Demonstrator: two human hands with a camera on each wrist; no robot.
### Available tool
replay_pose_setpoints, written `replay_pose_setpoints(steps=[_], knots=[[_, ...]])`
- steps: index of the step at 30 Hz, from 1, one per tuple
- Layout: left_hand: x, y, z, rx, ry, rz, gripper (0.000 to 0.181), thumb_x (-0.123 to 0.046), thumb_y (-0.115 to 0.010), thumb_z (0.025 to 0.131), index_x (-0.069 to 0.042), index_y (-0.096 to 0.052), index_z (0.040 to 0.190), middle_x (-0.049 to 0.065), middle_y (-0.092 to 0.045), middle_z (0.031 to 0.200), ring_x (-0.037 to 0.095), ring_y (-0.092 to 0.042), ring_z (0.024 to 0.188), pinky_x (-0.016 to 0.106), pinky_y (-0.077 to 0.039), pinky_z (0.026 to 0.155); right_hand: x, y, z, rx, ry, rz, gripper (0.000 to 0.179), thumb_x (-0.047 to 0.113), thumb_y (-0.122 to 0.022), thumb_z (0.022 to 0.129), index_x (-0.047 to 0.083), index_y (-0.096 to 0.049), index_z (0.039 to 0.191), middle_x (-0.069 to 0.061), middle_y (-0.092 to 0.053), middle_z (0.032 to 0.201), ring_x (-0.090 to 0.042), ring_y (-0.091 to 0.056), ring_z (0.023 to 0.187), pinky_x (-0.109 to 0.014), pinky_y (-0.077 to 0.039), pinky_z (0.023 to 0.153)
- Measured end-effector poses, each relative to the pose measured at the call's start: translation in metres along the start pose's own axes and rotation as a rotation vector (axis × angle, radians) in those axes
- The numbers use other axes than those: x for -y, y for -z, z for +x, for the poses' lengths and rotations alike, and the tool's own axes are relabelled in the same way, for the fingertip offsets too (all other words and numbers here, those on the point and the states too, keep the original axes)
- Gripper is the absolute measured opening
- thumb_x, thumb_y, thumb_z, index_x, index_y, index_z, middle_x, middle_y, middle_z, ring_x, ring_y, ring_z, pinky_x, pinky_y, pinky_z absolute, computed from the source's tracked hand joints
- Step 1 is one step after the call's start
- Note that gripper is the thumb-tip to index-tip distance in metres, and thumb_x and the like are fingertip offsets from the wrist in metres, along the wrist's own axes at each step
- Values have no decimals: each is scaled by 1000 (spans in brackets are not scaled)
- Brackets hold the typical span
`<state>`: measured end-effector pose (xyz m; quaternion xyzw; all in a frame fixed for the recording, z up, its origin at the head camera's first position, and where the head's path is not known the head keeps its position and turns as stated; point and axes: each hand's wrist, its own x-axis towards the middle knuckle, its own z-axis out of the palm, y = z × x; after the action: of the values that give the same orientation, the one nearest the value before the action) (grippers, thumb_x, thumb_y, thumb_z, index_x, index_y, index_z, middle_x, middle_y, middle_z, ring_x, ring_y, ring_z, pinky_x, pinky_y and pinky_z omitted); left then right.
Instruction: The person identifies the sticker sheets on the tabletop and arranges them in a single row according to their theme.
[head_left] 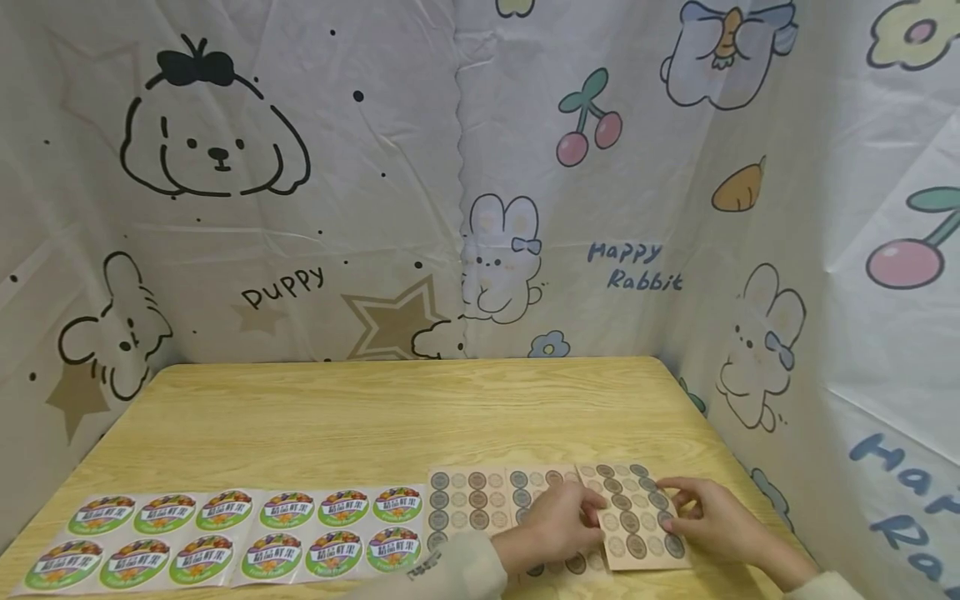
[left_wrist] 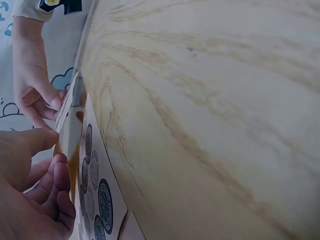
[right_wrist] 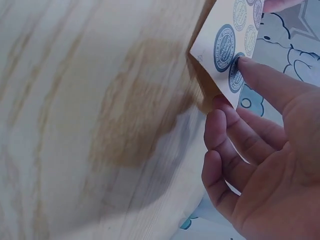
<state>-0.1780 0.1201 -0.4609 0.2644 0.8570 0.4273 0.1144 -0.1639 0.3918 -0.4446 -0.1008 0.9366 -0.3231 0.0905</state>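
A beige sheet of round stickers (head_left: pixel 628 521), printed in grey and brown, is held between both hands at the table's right. My left hand (head_left: pixel 558 518) pinches its left edge; in the left wrist view that hand (left_wrist: pixel 32 185) has thumb and fingers at the thin raised sheet (left_wrist: pixel 66 106). Opposite it, my right hand (head_left: pixel 716 525) pinches the right edge. The right wrist view shows the thumb on the printed face near a corner, fingers behind the sheet (right_wrist: pixel 212 60), and that corner lifted off the table. Similar sticker sheets (head_left: pixel 468 502) lie to the left, partly hidden by my left arm.
Sheets of oval fruit labels (head_left: pixel 251 533) in green and white lie in a row along the table's front left. The wood-grain table (head_left: pixel 420 417) stretches behind the sheets. A printed cloth curtain (head_left: pixel 390 167) hangs around the back and sides.
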Motion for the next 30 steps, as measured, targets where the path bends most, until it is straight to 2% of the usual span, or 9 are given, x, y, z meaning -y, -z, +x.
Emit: replay_pose_setpoints(steps=[4,12,19,30], knots=[[-1,-3,1,7,-22,57,37,-14,-80,82,-14,-74,119,-15,-65,79,-6,-49,66,13,-42,65,-2,0,0,-2,-11,-40,58,22,-82,83,-8,-62,128,-6,-69,93,-5,-50,58,-22,-43,55],[-5,-6,2,4,-2,139,36,-18,-81,83,-19,-75,119,-16,-62,76,-5,-49,64,13,-42,63,-5,-2,0,19,-44,-43,59,25,-83,82,-9,-63,126,-5,-69,94,-6,-52,63,-22,-45,58],[-5,-9,2,-7,19,172,36,-18,-81,82,-22,-75,117,-17,-59,74,-4,-47,61,14,-40,59,-7,-5,0,-4,-27,-56,56,22,-84,81,-8,-65,123,-3,-64,90,-4,-47,59,-21,-41,54],[-3,-8,2,-6,-4,214,32,-17,-81,83,-20,-75,115,-19,-56,69,-5,-47,59,13,-40,60,-4,-8,0,-17,-45,-78,57,25,-86,78,-6,-66,122,-3,-60,90,-5,-45,59,-22,-39,54]])
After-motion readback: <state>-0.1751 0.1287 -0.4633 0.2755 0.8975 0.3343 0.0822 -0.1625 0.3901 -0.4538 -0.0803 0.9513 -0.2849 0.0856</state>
